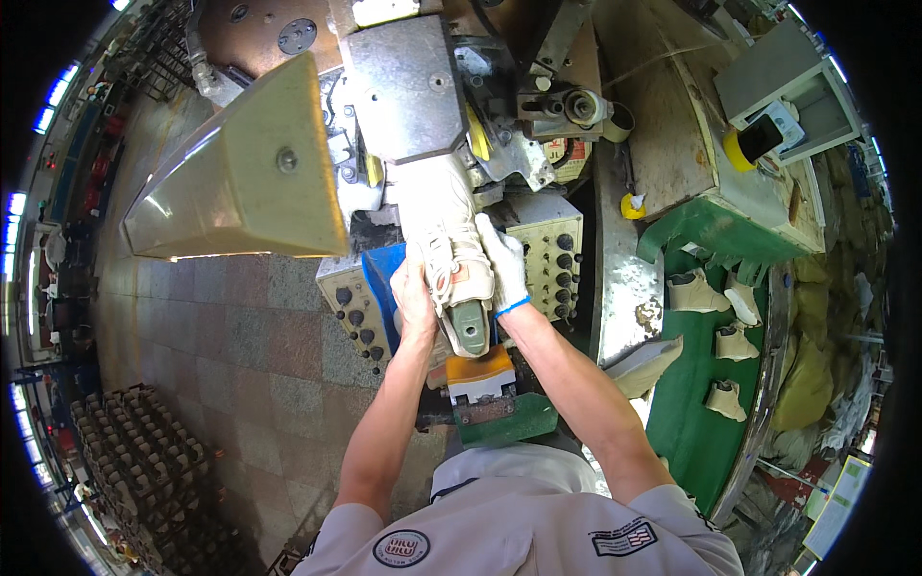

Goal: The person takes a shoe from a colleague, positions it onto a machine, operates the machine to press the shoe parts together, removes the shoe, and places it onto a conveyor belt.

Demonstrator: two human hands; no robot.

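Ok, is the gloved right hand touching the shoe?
Touching. The head view shows the right hand lying against the shoe along its right side, with no gap visible between them.

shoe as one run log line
left hand: bare, on shoe; right hand: gloved, on shoe; shoe: green last inside, toe toward machine

The shoe upper [444, 252] is looking matt and cloth-like, the shoe last [470, 329] smooth plastic, the machine plate [403, 91] scuffed metal, and the guard [230, 187] glossy plastic.
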